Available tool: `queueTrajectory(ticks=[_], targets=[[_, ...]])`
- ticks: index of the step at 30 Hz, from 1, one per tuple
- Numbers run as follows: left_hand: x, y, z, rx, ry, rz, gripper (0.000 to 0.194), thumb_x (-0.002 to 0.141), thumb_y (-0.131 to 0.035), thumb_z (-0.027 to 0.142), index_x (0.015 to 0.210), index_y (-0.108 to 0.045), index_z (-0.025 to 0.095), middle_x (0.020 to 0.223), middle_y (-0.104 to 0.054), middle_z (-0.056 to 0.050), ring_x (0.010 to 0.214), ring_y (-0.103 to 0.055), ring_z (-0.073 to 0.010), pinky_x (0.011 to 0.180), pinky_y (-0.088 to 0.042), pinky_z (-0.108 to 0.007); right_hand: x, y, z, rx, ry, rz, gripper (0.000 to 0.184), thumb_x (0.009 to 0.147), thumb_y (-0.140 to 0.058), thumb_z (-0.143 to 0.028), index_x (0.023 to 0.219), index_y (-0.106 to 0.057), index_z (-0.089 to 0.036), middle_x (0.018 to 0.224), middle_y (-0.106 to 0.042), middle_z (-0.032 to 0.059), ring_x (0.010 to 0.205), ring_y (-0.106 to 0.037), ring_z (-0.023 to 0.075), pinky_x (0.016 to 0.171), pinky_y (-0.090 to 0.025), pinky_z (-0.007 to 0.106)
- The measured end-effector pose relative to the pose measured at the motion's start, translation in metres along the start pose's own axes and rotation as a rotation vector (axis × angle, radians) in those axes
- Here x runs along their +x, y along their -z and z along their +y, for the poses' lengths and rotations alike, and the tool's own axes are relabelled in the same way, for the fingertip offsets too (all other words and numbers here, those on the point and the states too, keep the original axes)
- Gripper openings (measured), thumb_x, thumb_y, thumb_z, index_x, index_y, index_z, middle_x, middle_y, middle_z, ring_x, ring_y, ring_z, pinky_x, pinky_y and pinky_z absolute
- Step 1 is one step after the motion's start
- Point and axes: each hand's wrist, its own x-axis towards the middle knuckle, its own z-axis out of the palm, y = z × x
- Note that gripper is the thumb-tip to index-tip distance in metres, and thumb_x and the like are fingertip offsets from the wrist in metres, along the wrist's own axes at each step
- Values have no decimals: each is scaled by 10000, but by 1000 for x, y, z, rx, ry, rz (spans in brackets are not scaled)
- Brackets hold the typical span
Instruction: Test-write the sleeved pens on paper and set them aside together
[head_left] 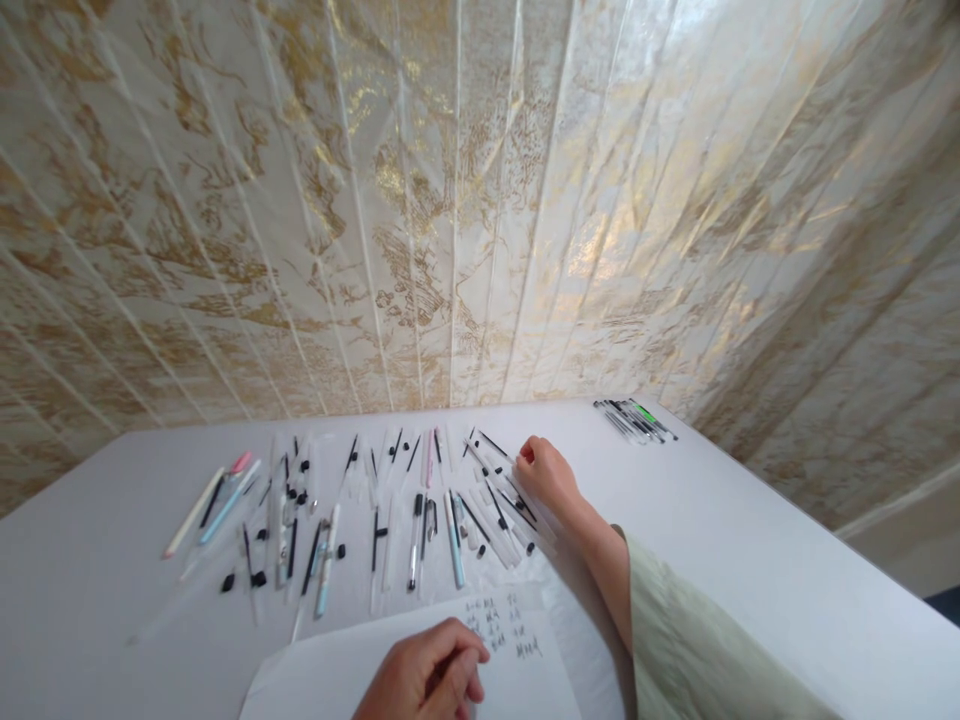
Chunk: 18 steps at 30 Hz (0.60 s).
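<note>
My right hand [549, 476] rests at the right edge of the scattered pen parts, its fingers curled into a pinch. One end of a thin dark pen refill [495, 445] reaches the fingertips; whether they grip it is hidden. Just below that hand lie more dark refills [519, 500] and clear pen barrels. My left hand [424, 672] is closed over the white paper [322, 675], fingers curled in and nothing visible in them. Handwriting [501, 625] in dark ink covers the paper's upper right part.
Loose barrels, refills and small black caps [259, 579] spread across the white table [712, 560]. Pastel pens [229, 500] lie at the left, a blue one [456, 545] near the middle. A bundle of pens [636, 422] sits at the back right, before the gold-patterned curtain [450, 250].
</note>
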Motion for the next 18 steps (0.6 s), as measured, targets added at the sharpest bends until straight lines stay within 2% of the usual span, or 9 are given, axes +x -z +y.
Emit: queueTrajectory(ticks=[4, 6, 8, 11, 13, 15, 17, 18], targets=[[6, 9, 13, -193, 42, 95, 531, 705, -630, 669, 825, -651, 151, 639, -630, -25, 508, -544, -126, 478, -425, -229, -12, 18, -27, 129, 141, -105, 86, 849, -500, -190, 850, -584, -170, 818, -609, 27, 729, -531, 134, 647, -376, 232], [8, 16, 23, -275, 23, 145, 532, 687, -676, 637, 925, -644, 162, 661, -636, -17, 525, -548, -129, 481, -432, -230, -28, 28, -47, 202, 257, -227, 49, 823, -564, -216, 825, -605, -190, 756, -613, -16, 678, -536, 107, 616, -388, 198], [9, 22, 31, -346, -15, 228, 541, 716, -685, 591, 1058, -612, 179, 696, -641, -7, 537, -543, -121, 494, -432, -224, -49, 35, -68, 303, 427, -411, 23, 806, -585, -201, 809, -607, -195, 736, -596, -32, 639, -517, 91, 579, -381, 179], [10, 27, 35, -414, -28, 270, 535, 760, -671, 544, 1143, -576, 183, 715, -638, -2, 562, -548, -123, 522, -444, -230, -78, 40, -90, 319, 579, -551, 80, 758, -607, -133, 813, -607, -190, 763, -584, -28, 645, -503, 87, 576, -367, 179], [10, 29, 32, -416, -11, 260, 517, 766, -665, 543, 1119, -596, 171, 695, -635, -4, 581, -560, -133, 549, -461, -244, -86, 39, -95, 292, 614, -577, 77, 759, -625, -139, 814, -615, -192, 800, -600, -21, 672, -518, 92, 596, -369, 184], [12, 31, 27, -400, 0, 261, 490, 767, -658, 553, 1062, -628, 162, 694, -643, -15, 596, -572, -139, 573, -473, -253, -80, 36, -90, 275, 609, -566, 45, 787, -624, -165, 816, -627, -199, 824, -617, -14, 698, -539, 100, 618, -377, 191], [13, 33, 23, -394, -5, 274, 454, 777, -646, 555, 995, -655, 157, 721, -654, -29, 616, -581, -139, 593, -479, -253, -62, 31, -77, 218, 526, -465, 40, 826, -598, -190, 822, -634, -207, 829, -626, -8, 721, -559, 110, 639, -386, 203], [14, 34, 22, -396, -8, 272, 438, 786, -638, 551, 970, -663, 154, 736, -657, -35, 627, -584, -139, 602, -480, -252, -51, 28, -68, 152, 439, -355, 54, 838, -585, -202, 807, -629, -206, 816, -625, -4, 720, -562, 118, 640, -385, 213]])
